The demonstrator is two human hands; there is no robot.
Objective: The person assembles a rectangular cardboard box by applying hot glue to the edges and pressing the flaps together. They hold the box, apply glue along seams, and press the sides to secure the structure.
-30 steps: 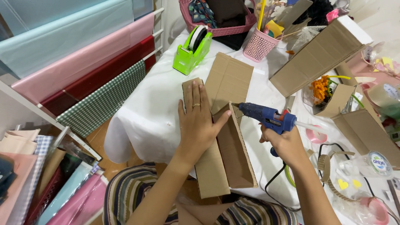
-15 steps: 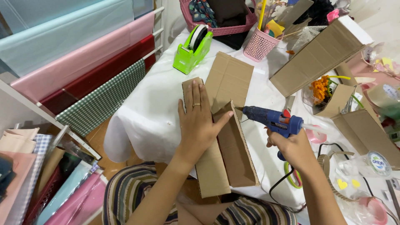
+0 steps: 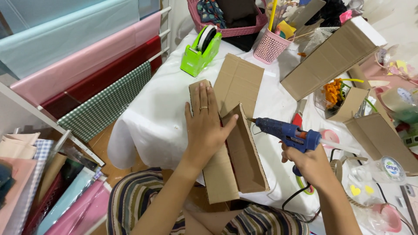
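since the earlier frame the right hand (image 3: 307, 163) has been drawing the blue glue gun (image 3: 289, 134) back, so its nozzle is now sitting just off the right wall of the cardboard box (image 3: 237, 152) instead of over it. the white-covered table (image 3: 148, 117) is bearing that long open box, whose long axis is running away from the person, slanted a little leftward at the far end. a flat cardboard sheet (image 3: 239, 80) is lying just beyond the box, and a green tape dispenser (image 3: 201, 51) is standing farther back to the box's left. the left hand (image 3: 204, 126) is pressing flat on the box's folded-out left panel, fingers spread and not gripping, thumb hooking over the near wall. the right hand's fingers are clenching the gun's grip, its nozzle pointing left at the box, so this hand is lying just right of the box while the left is already touching it.
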